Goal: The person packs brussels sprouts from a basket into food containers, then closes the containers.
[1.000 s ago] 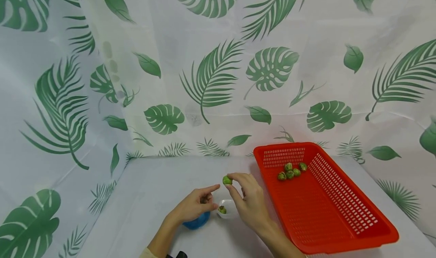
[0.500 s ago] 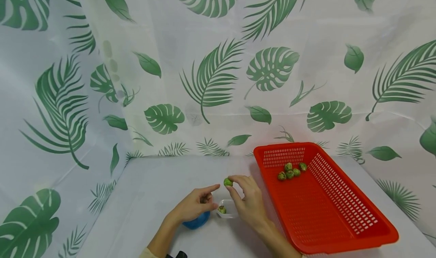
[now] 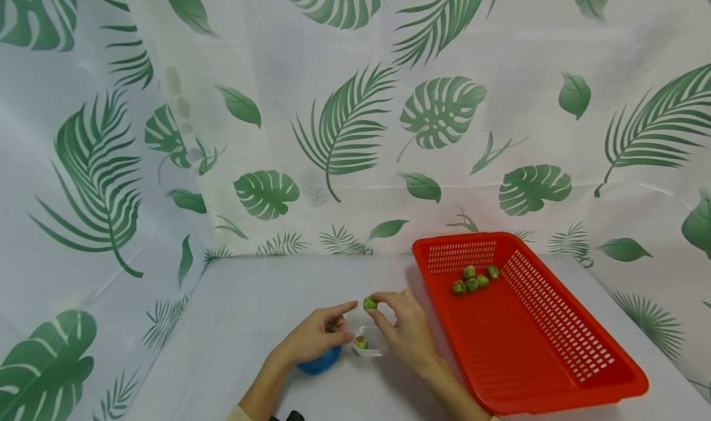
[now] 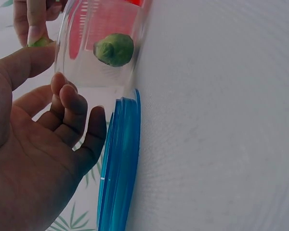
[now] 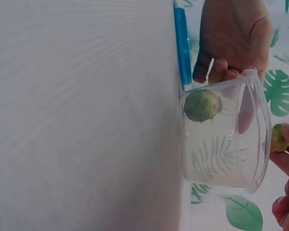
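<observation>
Back sheeting [image 3: 355, 217]: hanging pale behind the table [image 3: 261, 291], a long crease [image 3: 478, 184] running across its lower part.
Left sheeting [image 3: 33, 180]: meeting the back one at an angle, looking slightly bluer.
Leaf prints [image 3: 267, 194]: dotting both sheets in green, some feathery, some split, some plain.
Table: showing a whitish top, reaching toward the back sheeting.
Light: falling softly, leaving faint sheen on the sheeting.

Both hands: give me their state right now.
Left hand: at the tub; open or gripping cannot be told.
Right hand: closed, holding a sprout.
</observation>
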{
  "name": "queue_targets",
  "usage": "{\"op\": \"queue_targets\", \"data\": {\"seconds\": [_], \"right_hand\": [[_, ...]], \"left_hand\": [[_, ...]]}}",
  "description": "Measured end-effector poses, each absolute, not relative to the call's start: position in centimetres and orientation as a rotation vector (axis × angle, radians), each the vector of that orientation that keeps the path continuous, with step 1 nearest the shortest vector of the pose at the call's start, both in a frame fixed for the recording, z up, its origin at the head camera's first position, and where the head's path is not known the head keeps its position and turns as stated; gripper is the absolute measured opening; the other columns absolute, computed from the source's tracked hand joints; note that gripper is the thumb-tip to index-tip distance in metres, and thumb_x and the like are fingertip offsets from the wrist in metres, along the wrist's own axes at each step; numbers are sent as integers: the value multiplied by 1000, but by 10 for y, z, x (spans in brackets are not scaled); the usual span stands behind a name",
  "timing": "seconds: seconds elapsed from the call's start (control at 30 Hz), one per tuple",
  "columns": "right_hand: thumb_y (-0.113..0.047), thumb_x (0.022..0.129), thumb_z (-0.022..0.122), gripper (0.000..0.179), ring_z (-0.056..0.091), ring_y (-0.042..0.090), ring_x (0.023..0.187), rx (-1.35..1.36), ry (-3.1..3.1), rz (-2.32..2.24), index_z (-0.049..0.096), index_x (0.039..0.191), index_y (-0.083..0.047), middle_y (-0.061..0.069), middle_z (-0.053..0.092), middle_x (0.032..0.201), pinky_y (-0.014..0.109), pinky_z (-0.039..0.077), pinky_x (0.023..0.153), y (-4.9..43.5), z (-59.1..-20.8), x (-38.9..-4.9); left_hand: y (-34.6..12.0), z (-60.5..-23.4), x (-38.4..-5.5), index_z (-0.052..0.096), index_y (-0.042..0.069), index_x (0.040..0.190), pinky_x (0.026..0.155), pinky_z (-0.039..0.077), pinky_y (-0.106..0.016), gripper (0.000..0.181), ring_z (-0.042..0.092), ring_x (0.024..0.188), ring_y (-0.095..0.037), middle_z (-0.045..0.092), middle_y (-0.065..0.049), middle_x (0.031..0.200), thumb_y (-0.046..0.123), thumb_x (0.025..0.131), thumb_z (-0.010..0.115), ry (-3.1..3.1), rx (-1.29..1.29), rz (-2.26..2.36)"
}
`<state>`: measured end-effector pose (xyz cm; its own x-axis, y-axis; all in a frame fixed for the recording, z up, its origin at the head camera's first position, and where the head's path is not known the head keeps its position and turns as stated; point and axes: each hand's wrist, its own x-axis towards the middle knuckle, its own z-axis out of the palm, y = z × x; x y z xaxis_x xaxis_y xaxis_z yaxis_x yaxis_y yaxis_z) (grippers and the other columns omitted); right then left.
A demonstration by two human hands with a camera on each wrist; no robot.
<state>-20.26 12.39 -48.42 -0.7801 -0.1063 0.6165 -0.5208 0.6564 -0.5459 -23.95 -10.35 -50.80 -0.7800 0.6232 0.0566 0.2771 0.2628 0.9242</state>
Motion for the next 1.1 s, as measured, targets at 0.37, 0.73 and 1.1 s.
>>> {"op": "queue_targets", "data": {"seconds": [0.37, 0.73, 1.1], "right_hand": [[-13, 80, 91, 23, 48, 7, 74, 496, -2440, 933, 81, 101, -16, -5, 78, 94, 17, 34, 60, 125, -489, -205], [-17, 80, 91, 20, 50, 8, 74, 516, -2532, 935, 84, 97, -20, -6, 79, 93, 18, 37, 63, 126, -492, -205], [-15, 80, 91, 17, 57, 14, 80, 557, -2524, 931, 84, 95, -18, -5, 78, 94, 22, 43, 70, 127, -496, -206]], "left_hand": [[-104, -508, -240, 43, 2, 158, 66, 41, -19, 65, 48, 71, -3, 54, 0, 85, 11, 99, 69, 2187, 824, 1534], [-105, -509, -240, 46, 8, 157, 67, 41, -19, 63, 48, 72, -4, 54, 0, 87, 10, 99, 70, 2191, 815, 1542], [-104, -509, -240, 47, 7, 156, 67, 41, -19, 63, 49, 73, -5, 54, 0, 87, 11, 98, 70, 2200, 827, 1544]]}}
